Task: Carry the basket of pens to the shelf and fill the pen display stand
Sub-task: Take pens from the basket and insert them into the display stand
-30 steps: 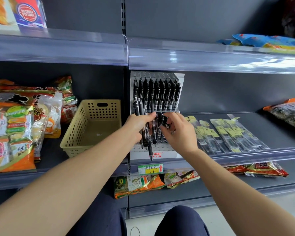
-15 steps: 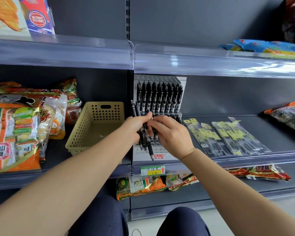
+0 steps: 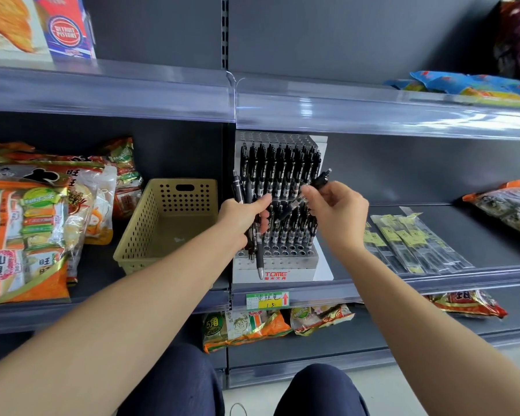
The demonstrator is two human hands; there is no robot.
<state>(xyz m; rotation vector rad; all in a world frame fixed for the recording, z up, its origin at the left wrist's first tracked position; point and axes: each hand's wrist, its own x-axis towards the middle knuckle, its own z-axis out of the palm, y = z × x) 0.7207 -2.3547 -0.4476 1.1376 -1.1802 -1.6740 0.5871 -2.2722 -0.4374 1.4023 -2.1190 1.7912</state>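
- The left hand (image 3: 243, 216) is curled round a bundle of black click pens (image 3: 259, 256), holding them upright in front of the left edge of the white-and-grey perforated pen display stand (image 3: 278, 265). The pens' tips hang below the fist and their caps stick out above it.
- The right hand (image 3: 338, 216) pinches one single black pen (image 3: 321, 181) between thumb and fingertips. The pen is tilted, with its clip end up to the right, and it crosses in front of the stand's upper row of pens.
- The stand sits on the grey metal shelf (image 3: 433, 279), and its front rows of holes show as bare sockets.
- The beige perforated plastic basket (image 3: 150, 232) rests on the same shelf level, just left of the stand and beside the left forearm.
- Orange snack bags (image 3: 27, 235) lie left of the basket, and clear-sleeved packs with yellow labels (image 3: 409, 241) lie right of the stand.
- Half a second ago the right hand's fingers were at the bundle, touching the left hand — now the two hands are apart, and the right hand is higher and further right, carrying one pen.
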